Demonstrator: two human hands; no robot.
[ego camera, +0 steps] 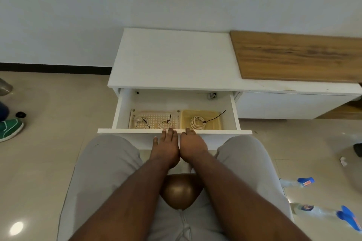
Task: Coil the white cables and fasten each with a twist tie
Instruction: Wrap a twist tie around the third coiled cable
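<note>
Drawer [125, 111] of the white cabinet [172, 58] is pulled out; both hands sit on its front panel [127, 130], side by side and touching each other; left hand [165, 146] has fingers straight, tips laid over the top edge of the panel, nothing held; right hand [193, 144] also lies on the panel with its fingertips over the edge, nothing visibly held, though how far those fingers bend past the edge I cannot tell; inside the drawer, two trays side by side: a perforated beige tray [156, 116] on the left, a yellow tray [215, 118] on the right; beige tray holds two coiled white cables, left coil [142, 122] and middle coil [166, 123], each with a dark twist tie across it; yellow tray holds a third coil [197, 122], tied, with a long black tie tail [215, 117] running up and right over the tray rim; the middle coil lies just behind the left fingertips; person is seated, grey trousers [101, 166] either side of the arms; wooden panel [297, 55] on the cabinet top at right; green shoe [9, 128] on the tiled floor at far left; blue-capped bottles [317, 211] on the floor at right.
</note>
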